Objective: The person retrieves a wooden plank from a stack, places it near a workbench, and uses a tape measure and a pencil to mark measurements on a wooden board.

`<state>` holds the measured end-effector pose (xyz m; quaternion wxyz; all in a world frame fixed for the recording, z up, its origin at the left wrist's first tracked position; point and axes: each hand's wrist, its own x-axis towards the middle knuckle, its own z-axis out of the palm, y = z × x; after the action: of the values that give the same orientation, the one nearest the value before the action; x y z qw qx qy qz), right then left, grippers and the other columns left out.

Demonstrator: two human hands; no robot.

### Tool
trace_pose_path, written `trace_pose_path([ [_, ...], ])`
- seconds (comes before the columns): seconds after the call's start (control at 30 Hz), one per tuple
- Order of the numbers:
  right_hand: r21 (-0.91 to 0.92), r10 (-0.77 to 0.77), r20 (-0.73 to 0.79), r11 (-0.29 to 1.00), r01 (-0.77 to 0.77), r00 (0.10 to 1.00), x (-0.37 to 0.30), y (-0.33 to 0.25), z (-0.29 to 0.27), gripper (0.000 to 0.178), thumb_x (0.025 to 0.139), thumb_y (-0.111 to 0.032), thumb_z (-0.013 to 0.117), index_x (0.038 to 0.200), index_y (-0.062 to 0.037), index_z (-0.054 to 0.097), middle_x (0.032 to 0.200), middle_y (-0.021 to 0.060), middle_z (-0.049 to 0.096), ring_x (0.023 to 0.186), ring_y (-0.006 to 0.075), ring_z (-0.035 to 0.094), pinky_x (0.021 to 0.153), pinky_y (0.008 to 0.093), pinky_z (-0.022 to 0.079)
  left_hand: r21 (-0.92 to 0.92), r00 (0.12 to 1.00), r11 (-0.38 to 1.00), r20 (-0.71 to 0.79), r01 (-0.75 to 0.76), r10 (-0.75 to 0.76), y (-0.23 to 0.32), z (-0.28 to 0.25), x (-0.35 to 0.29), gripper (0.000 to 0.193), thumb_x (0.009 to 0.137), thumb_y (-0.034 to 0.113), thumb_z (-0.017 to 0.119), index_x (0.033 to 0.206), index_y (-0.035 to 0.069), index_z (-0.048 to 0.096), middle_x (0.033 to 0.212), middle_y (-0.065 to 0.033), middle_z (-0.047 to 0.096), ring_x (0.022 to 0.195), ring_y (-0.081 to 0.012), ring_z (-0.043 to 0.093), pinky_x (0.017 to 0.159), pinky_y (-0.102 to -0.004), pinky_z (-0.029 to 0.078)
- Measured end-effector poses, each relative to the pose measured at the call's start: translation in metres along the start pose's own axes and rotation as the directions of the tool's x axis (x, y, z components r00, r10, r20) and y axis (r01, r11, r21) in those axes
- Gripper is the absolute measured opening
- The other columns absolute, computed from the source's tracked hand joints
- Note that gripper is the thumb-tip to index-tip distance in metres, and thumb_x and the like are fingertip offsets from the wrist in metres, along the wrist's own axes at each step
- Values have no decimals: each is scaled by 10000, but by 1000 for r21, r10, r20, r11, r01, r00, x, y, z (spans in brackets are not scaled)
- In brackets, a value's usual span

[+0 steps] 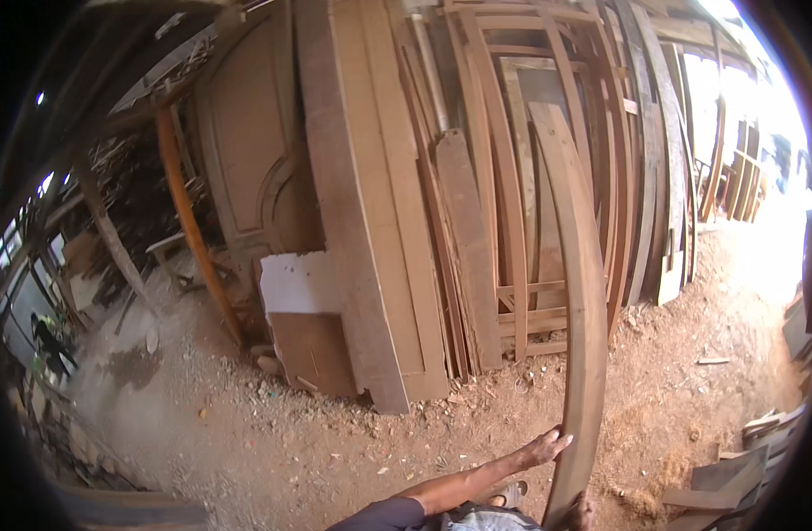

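A long wooden plank [583, 310] rises in front of me, its far end tilted up before the leaning frames. My left hand [545, 449] grips the plank's left edge, with the fingertips against the wood. Lower down, my right hand [582, 512] is closed at the plank's right edge, close to its near end; most of this hand is hidden behind the wood. The near end of the plank runs out of view at the bottom. Beneath my left forearm, a sandalled foot [510, 494] shows on the ground.
Wooden door panels [379, 203] and brown frames [512, 177] lean upright ahead. A board with a white top [300, 283] stands at their foot. To the left is an orange post [189, 221]. Scrap boards [720, 482] lie at the lower right on dusty ground [309, 442].
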<state>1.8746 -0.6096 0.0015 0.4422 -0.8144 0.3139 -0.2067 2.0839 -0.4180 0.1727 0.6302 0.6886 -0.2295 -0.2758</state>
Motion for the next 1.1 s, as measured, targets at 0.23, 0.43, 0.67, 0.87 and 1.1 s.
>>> trace_pose_path([
  [0.23, -21, 44, -15, 999, -44, 999, 128, -53, 8, 261, 1009, -333, 482, 1030, -77, 527, 838, 55, 527, 640, 155, 500, 538, 343, 411, -282, 985, 944, 90, 170, -150, -20, -42, 91, 359, 1023, 378, 480, 1231, 88, 522, 1051, -58, 623, 862, -123, 597, 761, -293, 512],
  [0.43, 142, 97, 33, 985, -101, 995, 195, -56, 34, 420, 1021, -401, 448, 812, -41, 503, 686, 43, 466, 587, 158, 424, 514, 374, 342, -502, 920, 800, -20, 330, -392, -140, -140, 92, 352, 995, 387, 515, 1137, 65, 540, 997, -81, 610, 676, -110, 560, 558, -245, 484],
  [0.67, 177, 183, -48, 969, -172, 982, 264, -56, 63, 645, 1032, -470, 414, 600, 3, 488, 533, 41, 408, 532, 167, 350, 490, 411, 273, -562, 650, 717, -370, 413, -664, -157, -243, 125, 264, 916, 352, 540, 965, 99, 596, 791, -41, 632, 546, -113, 552, 466, -248, 468],
  [0.87, -48, 141, -252, 986, -158, 958, 341, -103, 103, 643, 1022, -469, 431, 596, 10, 487, 534, 117, 378, 532, 187, 336, 494, 438, 259, -522, 748, 797, -387, 305, -539, -178, -341, 284, 380, 1000, 401, 478, 745, 120, 490, 589, 35, 463, 455, -93, 436, 389, -251, 351],
  [1.1, -141, 156, -217, 972, -189, 964, 428, -127, 152, 612, 1017, -466, 461, 605, -13, 455, 553, 55, 312, 553, 153, 314, 504, 398, 267, 24, 692, 972, -707, 236, -150, -114, -474, 461, 481, 927, 408, 576, 1190, 7, 543, 1149, -220, 642, 1083, -331, 627, 915, -402, 504],
])
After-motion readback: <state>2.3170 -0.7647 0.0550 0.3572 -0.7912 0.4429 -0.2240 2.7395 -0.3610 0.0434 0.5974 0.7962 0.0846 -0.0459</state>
